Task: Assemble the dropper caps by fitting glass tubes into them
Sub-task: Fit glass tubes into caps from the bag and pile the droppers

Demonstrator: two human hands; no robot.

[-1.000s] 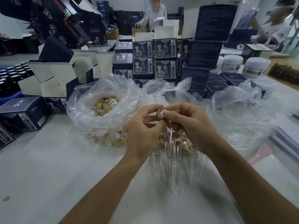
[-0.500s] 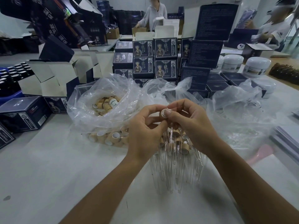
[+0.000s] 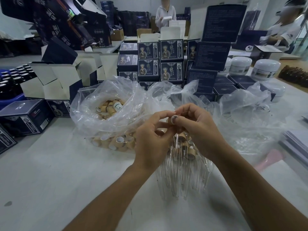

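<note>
A tan dropper cap [image 3: 172, 119] with a white top is held between both hands above the table. My left hand [image 3: 152, 142] pinches it from the left with curled fingers. My right hand [image 3: 198, 129] pinches it from the right, thumb on its white end. Whether a glass tube sits in it is hidden by the fingers. Below the hands lies a heap of assembled droppers [image 3: 181, 169], clear glass tubes pointing toward me. A clear plastic bag [image 3: 93, 117] at the left holds several loose tan caps [image 3: 108, 109].
Crumpled clear plastic bags [image 3: 246, 114] spread to the right. Stacks of dark blue boxes [image 3: 160, 60] and open cartons [image 3: 55, 80] stand behind. White jars [image 3: 265, 69] sit far right. A pink item [image 3: 271, 159] lies on the white table [image 3: 50, 180]. Two people work in the background.
The hands have shifted slightly and turned the cap between the fingers; its white end now faces more toward me. The heap and bags have not moved.
</note>
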